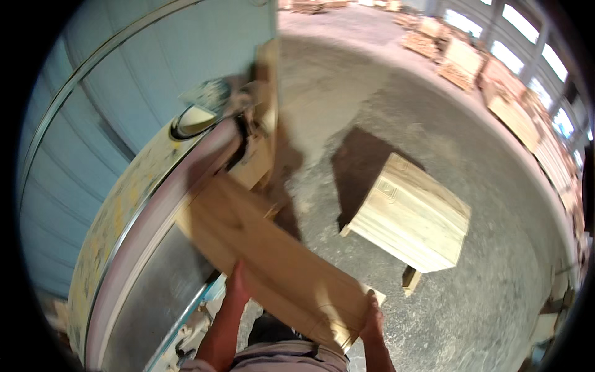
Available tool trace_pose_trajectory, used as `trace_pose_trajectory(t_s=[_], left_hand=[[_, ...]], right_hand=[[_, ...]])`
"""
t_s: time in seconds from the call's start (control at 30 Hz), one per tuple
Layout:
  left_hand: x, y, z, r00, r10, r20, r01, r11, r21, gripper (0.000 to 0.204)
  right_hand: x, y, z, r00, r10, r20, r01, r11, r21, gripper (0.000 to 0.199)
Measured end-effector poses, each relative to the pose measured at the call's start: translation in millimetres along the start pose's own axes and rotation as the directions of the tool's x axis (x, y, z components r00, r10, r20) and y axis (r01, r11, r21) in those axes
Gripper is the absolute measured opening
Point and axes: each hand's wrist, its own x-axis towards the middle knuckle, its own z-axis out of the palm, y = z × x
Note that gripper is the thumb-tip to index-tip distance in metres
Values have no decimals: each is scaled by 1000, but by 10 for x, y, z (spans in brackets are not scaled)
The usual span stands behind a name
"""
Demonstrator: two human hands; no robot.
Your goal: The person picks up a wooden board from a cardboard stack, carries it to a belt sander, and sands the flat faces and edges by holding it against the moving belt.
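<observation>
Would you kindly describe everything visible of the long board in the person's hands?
The board is long and rectangular, apparently wood, brown with darker grain, brightly lit in patches near its right end. It slants from upper left to lower right. The left hand grips its near edge, the right hand its right end; its far end overlaps a pinkish band, contact unclear.

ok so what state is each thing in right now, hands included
wooden board: held, broad face up
left hand: gripping the board's long edge
right hand: gripping the board's right end
pinkish belt: running or stopped, cannot tell
pale boards: stacked, raised on wooden supports
</observation>
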Motion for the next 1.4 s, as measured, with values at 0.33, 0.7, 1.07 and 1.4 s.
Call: trace_pose_trajectory(t_s=[0.33,0.7,1.07,1.4], left_hand=[[-131,89,268,995,-10,-99,22,992,123,69],[-22,85,21,993,-34,113,25,997,78,57],[-81,-54,259,970,47,-237,-19,993,120,58],[-230,-406,334,969,68,-238,-51,995,81,70]], right_hand=[[87,104,-132,953,83,-292,-87,996,1,43],[211,219,-263,997,-45,-66,44,999,-5,45],[180,165,-234,1000,-1,25,0,998,67,58],[154,128,-781,999,-50,-5,50,998,36,57]])
